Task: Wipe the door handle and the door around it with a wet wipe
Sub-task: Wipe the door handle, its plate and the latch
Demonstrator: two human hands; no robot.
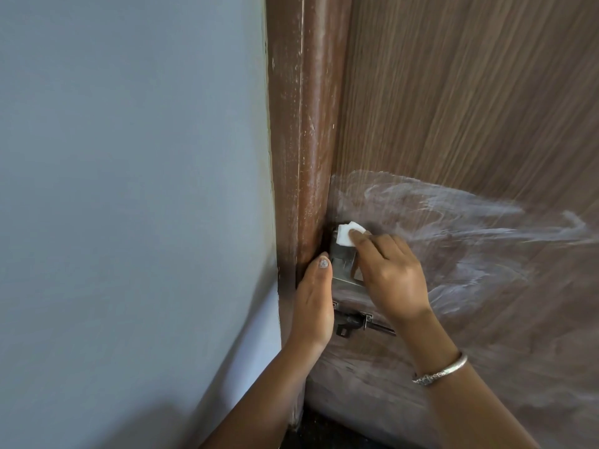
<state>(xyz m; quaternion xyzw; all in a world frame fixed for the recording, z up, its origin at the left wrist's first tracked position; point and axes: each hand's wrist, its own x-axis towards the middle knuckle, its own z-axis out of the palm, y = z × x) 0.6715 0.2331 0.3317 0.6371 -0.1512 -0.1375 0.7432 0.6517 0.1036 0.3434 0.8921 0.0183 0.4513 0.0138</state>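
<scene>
- Wood-grain laminate door [453,108] is filling the right side, and it's looking hard, flat and slick. Milky wet smears are spreading across it around the handle, so that stretch is looking wiped already. It's taking firm pressure without giving.
- Blue-grey wall [129,157] is taking up the left, with a scuffed brown door frame [303,124] running between wall and door.
- Right hand [389,273] is reaching in, fingers curled, fingertips pinning the wet wipe against the top of the handle plate.
- Left hand [316,299] is lying along the frame just beside the plate, thumb straight. Its fingers are hiding from view, so I can't tell whether it's clasping anything.
- Steel door handle [343,270] is sitting at the door's edge, rigid, shiny and probably slippery when damp. It's wanting a wrap-around rub rather than a flat swipe.
- Dark sliding bolt [353,322] is sitting just below it, full of nooks likely to snag the wipe.
- Wet wipe [348,233], white and folded small, is looking soft, limp and light. I'd be holding it bunched under the fingertips so it isn't slipping.
- Silver bracelet [444,372] is riding the right wrist.
- No brand, label or writing is showing anywhere.
</scene>
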